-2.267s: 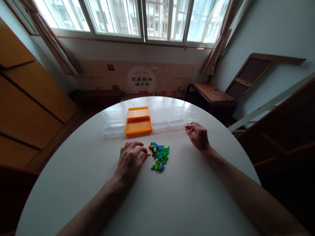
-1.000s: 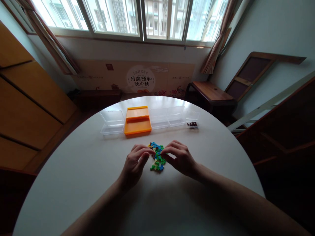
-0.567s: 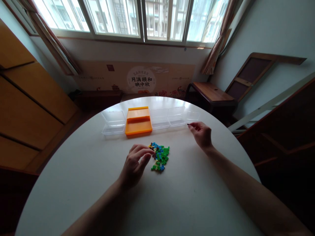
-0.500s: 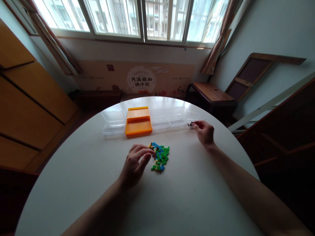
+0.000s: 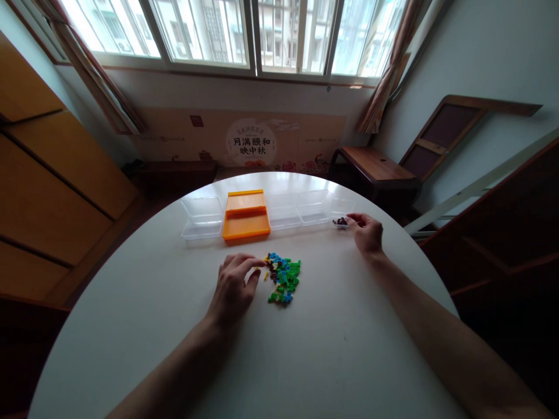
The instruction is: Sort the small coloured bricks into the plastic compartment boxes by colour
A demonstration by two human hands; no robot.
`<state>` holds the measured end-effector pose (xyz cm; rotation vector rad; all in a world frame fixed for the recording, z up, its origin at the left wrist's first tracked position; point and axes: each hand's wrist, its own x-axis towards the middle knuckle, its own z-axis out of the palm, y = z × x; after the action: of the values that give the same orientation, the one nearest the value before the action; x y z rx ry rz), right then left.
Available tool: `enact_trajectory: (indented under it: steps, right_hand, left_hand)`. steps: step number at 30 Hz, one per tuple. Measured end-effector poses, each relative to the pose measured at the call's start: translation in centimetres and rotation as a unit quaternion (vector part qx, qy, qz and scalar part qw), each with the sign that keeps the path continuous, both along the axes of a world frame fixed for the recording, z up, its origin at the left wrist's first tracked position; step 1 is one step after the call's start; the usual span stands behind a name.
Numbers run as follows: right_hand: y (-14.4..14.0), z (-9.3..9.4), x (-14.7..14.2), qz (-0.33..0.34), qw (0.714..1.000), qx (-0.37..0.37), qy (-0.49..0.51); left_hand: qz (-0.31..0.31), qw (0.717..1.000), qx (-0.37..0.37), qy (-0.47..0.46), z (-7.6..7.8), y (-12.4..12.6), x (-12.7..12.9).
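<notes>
My right hand now at the small clear box far right, fingers loosely curled, left hand drawn slightly back from the brick pile, fingers spread.

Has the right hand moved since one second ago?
Yes. The right hand went from the brick pile to the small clear box right of the orange tray.

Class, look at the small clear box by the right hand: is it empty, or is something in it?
Not empty. The small clear box holds a few dark pieces on its floor, beside the right hand.
</notes>
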<state>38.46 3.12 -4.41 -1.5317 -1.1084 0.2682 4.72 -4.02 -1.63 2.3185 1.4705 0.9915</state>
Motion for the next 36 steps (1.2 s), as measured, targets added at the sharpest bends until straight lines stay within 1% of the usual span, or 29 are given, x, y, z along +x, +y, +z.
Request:
enact_trajectory:
  steps: [4, 7, 15, 19, 24, 29, 33, 36]
  right_hand:
    - [-0.6, 0.3, -0.9, 0.020, 0.998, 0.016, -0.054]
    - [-1.0, 0.7, -1.5, 0.030, 0.995, 0.032, -0.092]
    - [-1.9, 1.3, -3.0, 0.070, 0.992, 0.035, -0.098]
    - [-2.8, 1.8, -4.6, 0.122, 0.984, 0.051, -0.116]
    - [-4.6, 2.2, -7.3, 0.232, 0.960, 0.046, -0.151]
    - [-6.6, 2.7, -9.7, 0.335, 0.926, 0.039, -0.172]
    - [-7.8, 3.0, -11.1, 0.390, 0.893, 0.071, -0.212]
    - [-8.2, 3.0, -11.8, 0.412, 0.872, 0.091, -0.247]
  left_hand:
    - [-0.003, 0.997, 0.002, 0.073, 0.1, -0.3, 0.1]
    - [-0.002, 0.994, 0.008, 0.106, 0.2, -0.5, 0.2]
    - [0.002, 0.991, 0.035, 0.126, 0.2, -0.7, 0.2]
    - [-0.003, 0.991, 0.054, 0.122, 0.2, -0.7, 0.2]
    - [-0.008, 0.990, 0.093, 0.105, 0.2, -0.7, 0.3]
    - [-0.035, 0.988, 0.126, 0.083, 0.5, -1.0, 0.7]
    - [-0.077, 0.983, 0.155, 0.067, 0.9, -1.3, 1.2]
    - [-0.097, 0.981, 0.156, 0.064, 1.0, -1.5, 1.4]
